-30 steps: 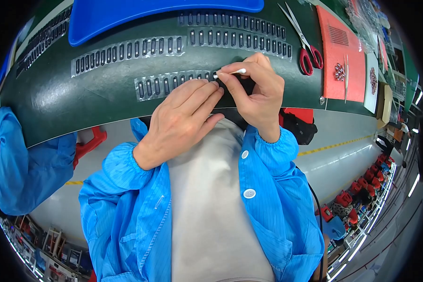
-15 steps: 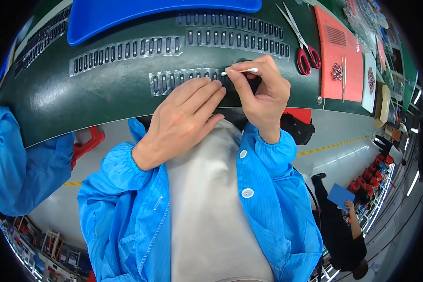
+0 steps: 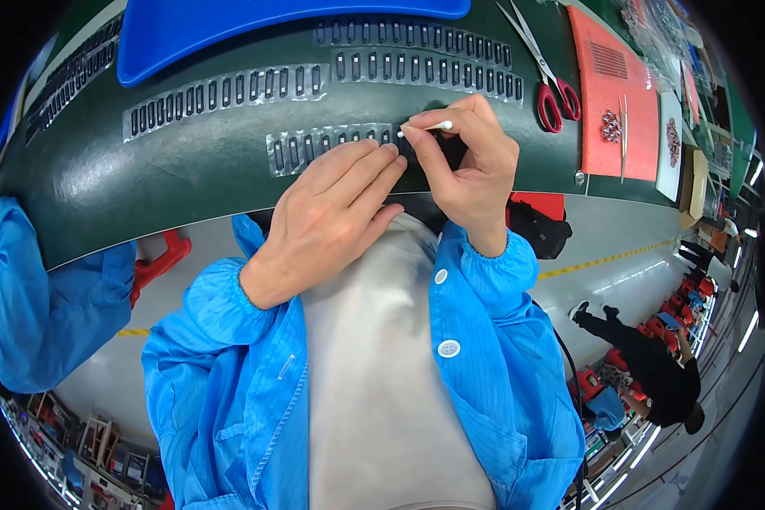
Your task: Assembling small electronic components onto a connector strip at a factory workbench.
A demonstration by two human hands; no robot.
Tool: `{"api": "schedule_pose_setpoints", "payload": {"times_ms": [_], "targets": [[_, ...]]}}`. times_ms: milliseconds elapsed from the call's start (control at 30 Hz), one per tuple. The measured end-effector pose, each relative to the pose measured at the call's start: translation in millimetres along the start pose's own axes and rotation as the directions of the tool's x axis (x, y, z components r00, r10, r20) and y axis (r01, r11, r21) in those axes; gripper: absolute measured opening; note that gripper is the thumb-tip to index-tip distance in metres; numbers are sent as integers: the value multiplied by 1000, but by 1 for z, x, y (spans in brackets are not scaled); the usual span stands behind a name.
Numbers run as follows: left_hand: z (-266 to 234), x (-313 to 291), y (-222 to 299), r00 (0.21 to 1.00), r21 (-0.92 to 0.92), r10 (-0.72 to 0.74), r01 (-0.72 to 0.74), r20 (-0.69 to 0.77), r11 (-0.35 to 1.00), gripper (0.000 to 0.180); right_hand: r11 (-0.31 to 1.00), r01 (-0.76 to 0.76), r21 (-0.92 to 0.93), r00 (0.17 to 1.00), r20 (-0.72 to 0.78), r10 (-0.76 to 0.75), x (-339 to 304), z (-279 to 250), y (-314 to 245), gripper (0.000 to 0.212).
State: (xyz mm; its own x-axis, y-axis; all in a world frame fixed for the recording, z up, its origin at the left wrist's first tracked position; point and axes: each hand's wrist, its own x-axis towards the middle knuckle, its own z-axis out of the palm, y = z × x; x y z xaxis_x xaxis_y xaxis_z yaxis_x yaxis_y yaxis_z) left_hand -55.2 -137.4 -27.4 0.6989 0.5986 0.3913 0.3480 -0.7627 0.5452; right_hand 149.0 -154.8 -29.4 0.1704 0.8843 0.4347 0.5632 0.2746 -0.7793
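Note:
My left hand lies flat with its fingers stretched over the near strip of small black parts, covering some of its middle. Between the thumb and fingers of my right hand, a cotton swab is pinched. One white tip of the swab sticks out past the fingers; the other points down at the strip, just right of my left fingertips. Whether that tip touches a part is too small to tell. My right hand hides the strip's right end.
Further strips of black parts lie beyond my hands, below a blue tray. To the right are red-handled scissors and a pink foam sheet with tweezers. A co-worker's blue sleeve is at the left.
My right hand and the swab have shifted slightly left, and the swab's angle differs a little. My left hand stays put. A dark-clothed person in the background has moved.

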Motion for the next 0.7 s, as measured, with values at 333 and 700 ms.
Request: {"api": "schedule_pose_setpoints", "payload": {"times_ms": [333,700], "targets": [[-6,-4,-3,999,-9,-9,9,-45,1000,52,994,105,6,993,50,-105,3,1,-9,20],[-4,-6,-4,999,18,-26,26,-27,999,53,997,73,-24,994,81,-71,4,6,-7,17]]}}
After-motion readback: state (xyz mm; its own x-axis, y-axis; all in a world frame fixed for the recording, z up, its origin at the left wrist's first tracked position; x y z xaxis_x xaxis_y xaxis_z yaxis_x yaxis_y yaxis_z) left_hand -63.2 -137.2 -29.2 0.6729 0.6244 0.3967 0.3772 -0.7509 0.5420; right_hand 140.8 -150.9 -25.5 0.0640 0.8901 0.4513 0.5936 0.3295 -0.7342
